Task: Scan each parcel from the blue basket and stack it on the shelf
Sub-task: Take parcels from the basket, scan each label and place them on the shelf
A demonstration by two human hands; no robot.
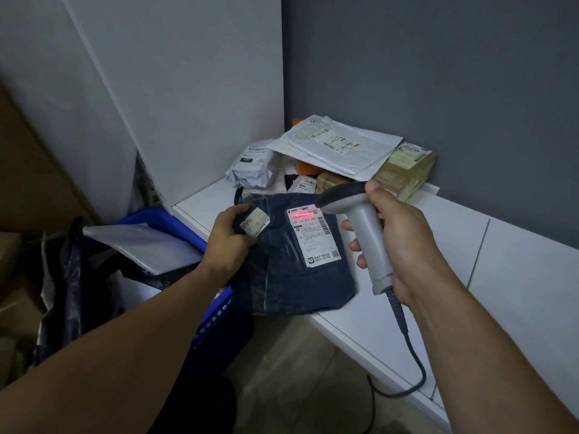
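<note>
A dark blue plastic parcel (291, 277) lies at the front edge of the white shelf (517, 277), overhanging it. My left hand (227, 239) grips the parcel's upper left corner. Its white shipping label (315, 234) faces up, and a red scan line glows across the barcode at the label's top. My right hand (404, 242) holds a grey barcode scanner (360, 220) by its handle, its head pointed at the label. The blue basket (188, 227) stands left of the shelf, partly behind my left arm, with a white mailer (141, 245) and dark bags inside.
Several parcels are piled in the shelf's back corner: a large white mailer (335, 147), a grey bag (250, 167) and a taped cardboard box (405, 170). The scanner's cable (413, 355) hangs below the shelf edge. A white panel stands behind the basket; brown cartons at far left.
</note>
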